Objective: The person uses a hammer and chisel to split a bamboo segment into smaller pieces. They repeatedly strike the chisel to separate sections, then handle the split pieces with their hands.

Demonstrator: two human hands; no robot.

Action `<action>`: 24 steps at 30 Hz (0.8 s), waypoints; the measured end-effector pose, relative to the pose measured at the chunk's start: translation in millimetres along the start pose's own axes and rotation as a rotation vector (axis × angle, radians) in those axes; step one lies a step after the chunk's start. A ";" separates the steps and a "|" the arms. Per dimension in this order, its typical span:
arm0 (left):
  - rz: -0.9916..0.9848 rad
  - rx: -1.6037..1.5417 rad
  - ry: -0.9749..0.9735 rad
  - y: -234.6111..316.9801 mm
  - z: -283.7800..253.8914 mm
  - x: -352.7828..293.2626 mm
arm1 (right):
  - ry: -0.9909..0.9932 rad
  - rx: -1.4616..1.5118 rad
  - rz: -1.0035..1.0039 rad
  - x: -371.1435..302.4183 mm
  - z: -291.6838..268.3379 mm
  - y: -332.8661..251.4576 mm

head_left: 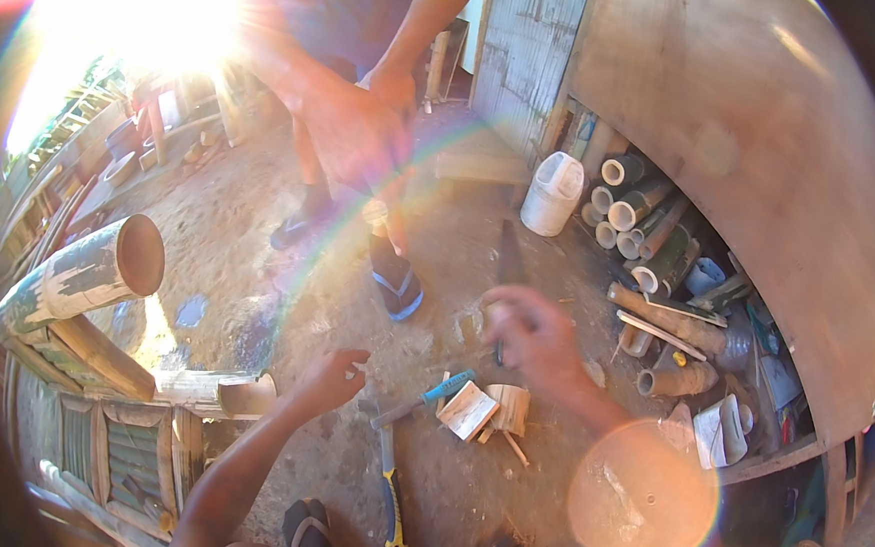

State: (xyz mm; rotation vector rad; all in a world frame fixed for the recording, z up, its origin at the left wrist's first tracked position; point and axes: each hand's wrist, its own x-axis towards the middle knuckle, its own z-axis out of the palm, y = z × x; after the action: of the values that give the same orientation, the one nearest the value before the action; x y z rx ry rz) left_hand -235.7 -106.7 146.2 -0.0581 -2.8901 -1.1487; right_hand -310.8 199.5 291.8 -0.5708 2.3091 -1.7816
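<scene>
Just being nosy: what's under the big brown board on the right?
Bamboo tubes lie piled at its edge, partly beneath; the board hides anything deeper in.

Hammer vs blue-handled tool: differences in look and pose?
The hammer has a yellow-and-black grip; the blue-handled tool has a plain blue one. The hammer's grip points toward the person's feet; the blue-handled tool's points away, rightward. Shared: neither is in a hand.
</scene>
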 end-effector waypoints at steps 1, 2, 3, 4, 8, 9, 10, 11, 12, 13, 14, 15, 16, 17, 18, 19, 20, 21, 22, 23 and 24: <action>-0.023 0.021 0.001 -8.7 0.6 -3.2 | 0.153 0.078 -0.080 -6.5 -16.1 -12.9; -0.048 0.040 0.002 -16.8 0.2 -6.5 | 0.348 0.127 -0.214 -8.2 -32.8 -26.7; -0.088 0.011 -0.017 -24.9 -2.2 -9.1 | 0.487 0.231 -0.353 -7.2 -54.2 -42.3; -0.086 -0.004 0.009 -31.7 -3.9 -12.2 | 0.620 0.342 -0.456 -5.6 -69.8 -54.0; -0.160 0.007 0.054 -57.9 -1.3 -19.3 | 0.596 0.452 -0.463 -1.6 -80.6 -52.5; -0.174 0.033 0.066 -68.3 1.5 -19.7 | 0.536 0.397 -0.411 0.2 -70.6 -40.9; -0.146 0.056 0.100 -81.7 5.1 -20.2 | 0.528 0.345 -0.288 2.1 -59.9 -27.6; -0.247 0.073 0.147 -98.4 9.3 -22.0 | 0.439 0.346 -0.315 4.5 -52.9 -16.1; -0.306 0.086 0.216 -118.3 13.3 -25.0 | 0.401 0.350 -0.269 7.3 -45.2 -5.2; -0.330 0.101 0.304 -140.7 17.6 -29.4 | 0.359 0.355 -0.220 9.3 -38.9 4.1; -0.482 -0.090 0.486 -164.3 21.2 -33.6 | 0.341 0.355 -0.195 11.4 -33.6 11.6; -0.644 -0.248 0.654 -188.1 20.9 -42.6 | 0.319 0.357 -0.171 13.6 -28.5 17.5; -0.738 -0.282 0.842 -209.8 19.6 -53.7 | 0.281 0.375 -0.185 15.4 -25.2 21.1; -0.884 -0.278 0.995 -228.3 16.0 -67.2 | 0.278 0.375 -0.145 17.4 -19.8 24.6; -1.028 -0.116 1.029 -242.5 11.4 -78.9 | 0.258 0.374 -0.123 19.0 -15.7 26.7; -1.027 -0.386 1.047 -250.1 11.6 -92.7 | 0.239 0.373 -0.101 20.0 -12.1 28.7; -1.096 -0.680 1.008 -254.0 9.0 -107.0 | 0.227 0.368 -0.048 21.1 -7.8 30.8; -1.071 -0.861 1.029 -257.4 6.2 -109.8 | 0.206 0.368 -0.025 22.0 -4.2 32.9; -1.050 -1.037 1.057 -258.9 2.2 -115.8 | 0.185 0.359 -0.033 22.7 -0.4 35.5; -1.024 -1.213 1.077 -261.3 -0.6 -117.7 | 0.168 0.348 -0.015 23.6 3.2 38.1; -0.977 -1.275 1.007 -265.8 -1.8 -117.4 | 0.152 0.341 0.009 24.1 6.1 40.9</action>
State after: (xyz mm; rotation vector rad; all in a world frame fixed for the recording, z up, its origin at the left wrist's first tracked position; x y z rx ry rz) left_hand -130.7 -303.8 -39.7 1.4438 -0.9315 -2.0128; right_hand -338.6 193.2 253.3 -0.3794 2.0186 -2.2161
